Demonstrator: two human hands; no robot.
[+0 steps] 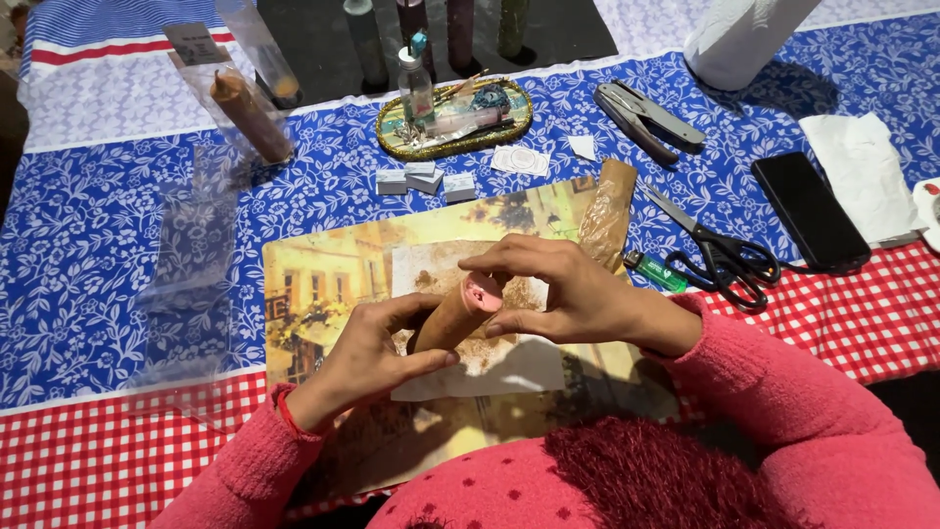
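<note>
- Brown candle (452,315): a cylinder with a pinkish end face, held tilted above the picture placemat (323,284) at the middle of the worktop (78,245).
- Left hand (367,358): grip wrapped around the lower part of the candle, thumb and fingers pressed against its sides.
- Right hand (563,289): grip pinched at the upper end of the candle; fingertips (475,263) arch over the pink face, thumb below. What they pinch there, possibly the wick, is too small to tell.
- Paper sheet (509,362): lies on the placemat under both hands.
- Green lighter (654,271) and black-handled scissors (720,250): just right of the right hand, on the blue floral cloth.
- Black phone (808,211): farther right, beside a white tissue (862,171).
- Oval tray (455,122): beyond the placemat, holding a small bottle (416,83).
- Wrapped candle (250,116): upper left, inside clear film.
</note>
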